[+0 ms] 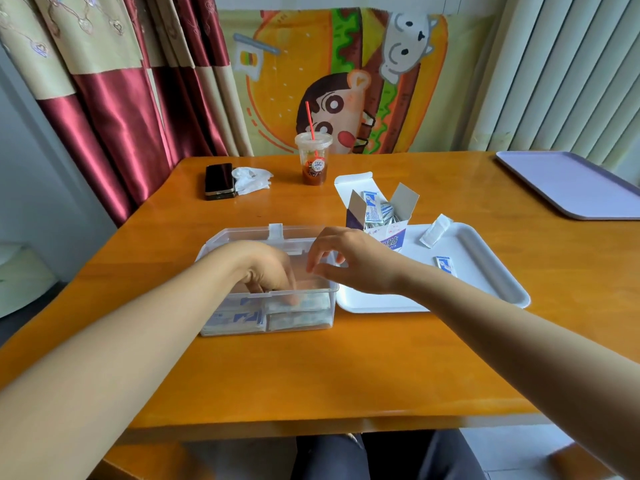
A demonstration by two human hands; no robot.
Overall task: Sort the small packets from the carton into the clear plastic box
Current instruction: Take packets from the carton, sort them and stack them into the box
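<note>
Touching flat packets (300, 321), clear rectangular plastic box (242, 236)

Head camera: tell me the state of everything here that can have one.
clear plastic box, open, packets stacked inside.
carton, open, packets inside.
left hand, inside the box, pressing on the packets.
right hand, above the box rim, holding nothing.
cup, lidded, straw in, mostly empty.
phone, screen dark.
white tray, holds one loose packet.

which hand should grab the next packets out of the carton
Right. The right hand hovers empty over the right edge of the clear plastic box, nearest the open carton. The left hand is down inside the box, fingers on packets there.
</note>
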